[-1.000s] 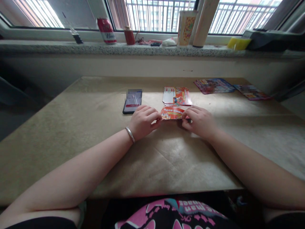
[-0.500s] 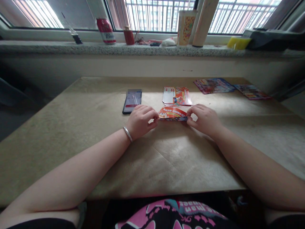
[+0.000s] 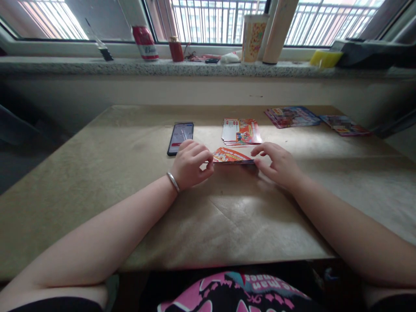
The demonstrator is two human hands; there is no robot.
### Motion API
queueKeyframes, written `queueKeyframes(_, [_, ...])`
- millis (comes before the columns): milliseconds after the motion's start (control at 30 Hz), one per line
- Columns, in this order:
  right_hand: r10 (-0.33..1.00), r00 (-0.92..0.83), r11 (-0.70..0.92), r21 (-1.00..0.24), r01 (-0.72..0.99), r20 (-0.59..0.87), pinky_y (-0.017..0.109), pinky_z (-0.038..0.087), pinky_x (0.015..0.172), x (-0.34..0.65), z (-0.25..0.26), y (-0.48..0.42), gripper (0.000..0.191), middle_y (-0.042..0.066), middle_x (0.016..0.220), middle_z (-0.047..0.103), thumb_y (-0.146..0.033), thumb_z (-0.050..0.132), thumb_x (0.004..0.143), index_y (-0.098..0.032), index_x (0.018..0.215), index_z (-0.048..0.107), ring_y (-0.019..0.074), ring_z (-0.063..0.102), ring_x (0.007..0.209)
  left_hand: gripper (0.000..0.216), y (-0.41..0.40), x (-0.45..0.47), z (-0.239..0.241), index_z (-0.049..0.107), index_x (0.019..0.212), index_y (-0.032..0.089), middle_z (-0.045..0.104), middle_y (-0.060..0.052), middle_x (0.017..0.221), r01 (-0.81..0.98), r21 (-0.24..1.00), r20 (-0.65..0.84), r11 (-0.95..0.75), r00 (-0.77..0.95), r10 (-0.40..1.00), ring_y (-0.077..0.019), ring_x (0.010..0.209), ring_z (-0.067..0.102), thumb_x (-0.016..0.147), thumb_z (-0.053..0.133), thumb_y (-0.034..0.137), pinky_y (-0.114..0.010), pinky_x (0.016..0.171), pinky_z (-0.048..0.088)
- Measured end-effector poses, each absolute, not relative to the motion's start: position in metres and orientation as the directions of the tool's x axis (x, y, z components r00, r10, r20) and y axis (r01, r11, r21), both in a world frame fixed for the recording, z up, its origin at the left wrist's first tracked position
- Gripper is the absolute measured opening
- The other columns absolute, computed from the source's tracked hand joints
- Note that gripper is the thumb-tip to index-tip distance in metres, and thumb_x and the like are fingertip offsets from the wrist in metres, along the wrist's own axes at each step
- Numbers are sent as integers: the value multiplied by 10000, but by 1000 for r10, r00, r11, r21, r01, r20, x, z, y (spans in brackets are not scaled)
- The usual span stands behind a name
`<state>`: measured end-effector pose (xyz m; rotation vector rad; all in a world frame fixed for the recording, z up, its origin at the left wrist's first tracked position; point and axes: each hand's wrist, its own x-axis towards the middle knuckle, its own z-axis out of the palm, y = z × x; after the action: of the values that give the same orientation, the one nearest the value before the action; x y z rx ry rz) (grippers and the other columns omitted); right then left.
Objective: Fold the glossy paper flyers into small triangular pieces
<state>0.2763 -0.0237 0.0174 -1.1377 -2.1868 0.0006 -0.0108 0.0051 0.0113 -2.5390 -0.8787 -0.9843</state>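
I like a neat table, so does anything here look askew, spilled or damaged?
No spill or damage stands out. The purple-and-blue leaflets at the far right look askew: they lie slanted and loosely fanned. The red-and-white stack, just beyond the red leaflet, is straighter, though its near edges don't line up.

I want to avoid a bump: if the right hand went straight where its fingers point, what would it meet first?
Most likely the orange-and-white leaflet, lying right by the fingertips of the right hand; whether they touch is hard to tell. Beyond it comes the left hand.
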Motion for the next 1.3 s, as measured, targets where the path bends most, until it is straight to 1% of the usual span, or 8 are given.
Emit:
queueKeyframes(133, [682,-470,685,-265,678,561,341,500,790,266,16,-26,88,51,889,688,-241,544,855,-225,880,627,204,634,861,54,2,-9,14,531,695,210,606,2,726,626,-60,667,-777,605,436,-150,698,505,747,538,198,-340,788,414])
queueKeyframes(300, [674,-405,672,-284,684,618,331,518,785,261,10,-22,137,53,924,703,-244,539,894,-228,887,674,191,645,871,59,6,-9,12,539,696,208,611,-5,718,686,-99,651,-721,593,474,-164,700,495,754,530,202,-354,798,404])
queueKeyframes(433, [651,-407,691,-279,666,641,336,518,799,254,8,-22,149,51,915,707,-257,557,899,-229,887,703,184,642,871,76,5,-4,13,578,725,206,626,-15,744,675,-129,621,-727,626,471,-171,717,503,779,524,210,-358,816,398])
queueKeyframes(600, [660,-471,709,-277,648,586,317,509,803,242,9,-26,171,30,935,717,-292,565,909,-251,893,731,166,641,871,119,1,4,13,611,753,208,638,-15,770,623,-200,581,-756,697,421,-167,713,516,821,515,226,-341,788,396])
queueKeyframes(700, [649,-510,727,-262,635,564,306,512,785,238,10,-27,191,28,928,726,-299,559,919,-251,905,744,162,640,867,125,0,7,11,619,780,216,646,-7,778,588,-270,585,-763,730,355,-168,733,532,839,510,231,-350,830,400])
queueKeyframes(933, [561,-561,793,-199,576,609,299,529,734,236,8,-26,188,31,894,734,-273,567,917,-246,931,752,154,640,805,122,0,6,13,607,736,214,637,6,740,558,-379,590,-738,760,272,-166,727,537,824,529,246,-371,901,395])
queueKeyframes(1167, [570,-510,790,-260,555,644,311,542,743,242,9,-25,156,40,888,725,-248,595,894,-229,877,749,155,652,801,135,2,0,16,611,738,209,642,6,755,556,-425,577,-714,774,259,-156,733,532,834,523,246,-371,931,389])
queueKeyframes(1300, [592,-476,777,-304,551,650,322,545,775,249,11,-24,145,39,902,718,-239,602,884,-242,879,747,158,657,832,150,6,-3,17,587,695,202,623,1,729,582,-405,583,-705,758,291,-151,703,506,822,510,222,-366,908,398])
